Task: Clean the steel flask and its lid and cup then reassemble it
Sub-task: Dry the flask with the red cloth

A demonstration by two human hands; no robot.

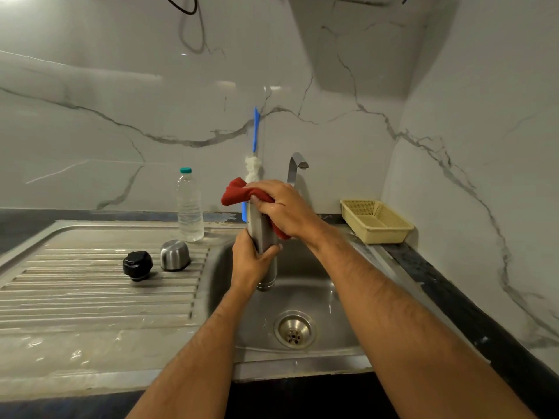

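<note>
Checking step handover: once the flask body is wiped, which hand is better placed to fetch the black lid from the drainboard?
Probably the left hand: it grips the flask on the side nearer the black lid, while the right hand holds the red cloth.

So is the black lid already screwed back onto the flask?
No, the black lid sits on the draining board beside the steel cup, while the left hand holds the flask over the sink.
</note>
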